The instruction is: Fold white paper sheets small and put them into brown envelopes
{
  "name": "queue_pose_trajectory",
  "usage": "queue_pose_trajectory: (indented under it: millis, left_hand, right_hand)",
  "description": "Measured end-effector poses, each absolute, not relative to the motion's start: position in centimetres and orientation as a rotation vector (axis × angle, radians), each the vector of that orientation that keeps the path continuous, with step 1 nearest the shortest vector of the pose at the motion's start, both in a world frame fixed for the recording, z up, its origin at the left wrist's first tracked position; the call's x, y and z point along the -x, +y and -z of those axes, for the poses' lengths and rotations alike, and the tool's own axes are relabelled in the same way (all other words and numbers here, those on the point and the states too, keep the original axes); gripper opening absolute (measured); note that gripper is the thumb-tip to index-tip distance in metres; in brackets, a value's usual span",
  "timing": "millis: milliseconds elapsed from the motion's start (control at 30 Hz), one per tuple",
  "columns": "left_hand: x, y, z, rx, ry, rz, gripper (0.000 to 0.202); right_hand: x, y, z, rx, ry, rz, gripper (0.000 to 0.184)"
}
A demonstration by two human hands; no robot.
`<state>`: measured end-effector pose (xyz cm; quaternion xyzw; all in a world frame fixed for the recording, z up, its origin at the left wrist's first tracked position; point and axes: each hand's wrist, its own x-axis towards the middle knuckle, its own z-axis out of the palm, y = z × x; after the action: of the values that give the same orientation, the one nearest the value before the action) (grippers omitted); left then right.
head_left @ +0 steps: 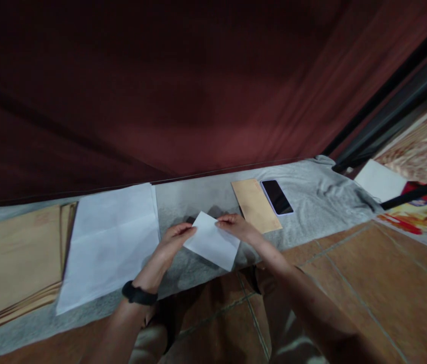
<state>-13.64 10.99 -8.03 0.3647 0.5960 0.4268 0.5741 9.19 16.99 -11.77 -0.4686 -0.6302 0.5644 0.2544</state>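
Observation:
A small white sheet of paper (213,241), probably folded, is held tilted above the grey cloth in both hands. My left hand (173,241) pinches its left corner between thumb and fingers. On its upper right edge, my right hand (235,226) is closed with the thumb over the paper. Just beyond the right hand lies a brown envelope (256,205). To the left hand's left is a stack of large white paper sheets (112,242), showing a faint crease across the top one.
A stack of brown envelopes (24,253) lies at the far left. A phone (277,197) sits right of the single envelope. Grey cloth (323,202) covers the bench, backed by a dark red curtain (198,91). Dark poles and a colourful box (425,217) stand at right.

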Motion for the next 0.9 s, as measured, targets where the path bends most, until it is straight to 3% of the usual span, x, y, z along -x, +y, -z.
queue_pose_trajectory:
  millis: [167, 367, 567, 667, 800, 900]
  left_hand:
    - [13.6, 10.6, 8.9, -0.804, 1.512, -1.087, 0.028]
    - [13.1, 10.4, 10.6, -0.728, 1.568, -1.227, 0.025]
    - [12.2, 10.0, 10.5, -0.686, 1.542, -1.181, 0.021]
    - [12.6, 10.2, 10.0, -0.787, 1.638, -1.086, 0.019]
    - [12.6, 10.4, 9.6, -1.252, 1.959, -1.084, 0.021]
    - [11.3, 10.4, 9.9, -1.679, 1.943, -1.063, 0.036]
  right_hand:
    - [-8.5, 16.3, 10.5, 1.284, -1.971, -0.799, 0.033]
    - [-6.9, 14.4, 9.1, 1.271, -2.153, -0.343, 0.041]
    - [-5.4, 13.2, 11.1, 1.293, -2.306, -0.493, 0.046]
    - [-4.9, 12.6, 12.1, 1.279, -2.408, -0.417, 0.048]
    - [-4.7, 12.1, 12.7, 1.282, -2.453, -0.316, 0.052]
    - [-4.7, 12.1, 12.9, 1.281, -2.459, -0.303, 0.052]
